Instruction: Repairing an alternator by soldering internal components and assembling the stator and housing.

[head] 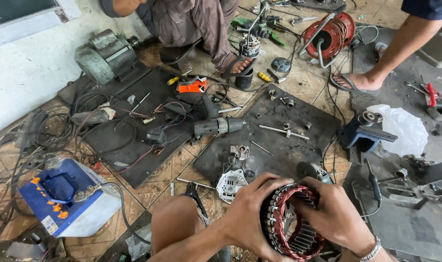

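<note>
Bottom centre of frame: left hand [250, 213] and right hand [335, 213] both clasp a ring-shaped stator [291, 223] with copper windings, fingers curled around its rim. Blue-topped battery [65, 199] lower left; drill [216, 123] on dark mat [284, 140], mid-frame.

Left hand [247, 216]: enters from the near edge, forearm angled up toward the right, knuckles up, fingers [269, 182] spread and curled in a grip. Right hand [335, 213]: comes in from the near right corner, a metal bracelet at the wrist, fingers bent and closed in a grip, thumb toward the left hand. Both hands close together, near centre. A bare knee shows to their left.
</note>
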